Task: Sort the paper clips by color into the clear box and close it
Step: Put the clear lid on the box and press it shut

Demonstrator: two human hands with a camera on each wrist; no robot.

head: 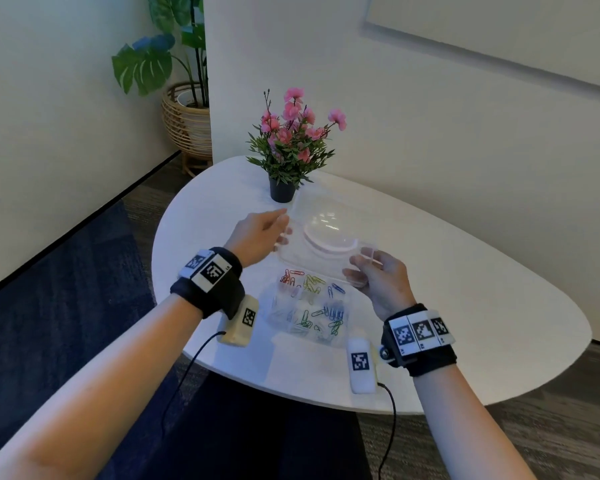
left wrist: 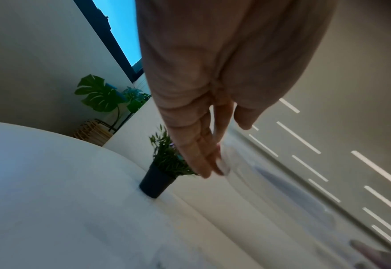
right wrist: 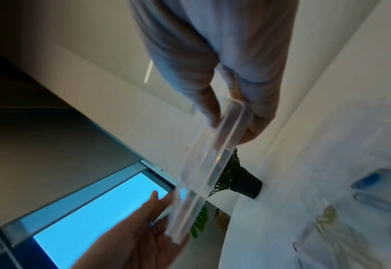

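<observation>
A clear box (head: 274,308) sits open on the white table, near its front edge. Its compartments hold red clips (head: 290,276), yellow clips (head: 313,284), blue clips (head: 335,308) and green clips (head: 305,321). Above and just behind the box hangs the clear lid (head: 326,230), tilted. My left hand (head: 280,226) pinches its left edge, thumb on top and fingers beneath. My right hand (head: 362,268) pinches its near right corner. In the right wrist view the lid (right wrist: 213,158) runs edge-on from my right hand (right wrist: 230,127) to the left hand (right wrist: 153,218).
A black pot of pink flowers (head: 282,190) stands just behind the lid. Two white tagged devices (head: 239,322) (head: 361,367) with cables lie left and right of the box. The table (head: 465,306) meets the wall behind. A large plant in a wicker basket (head: 187,123) stands on the floor.
</observation>
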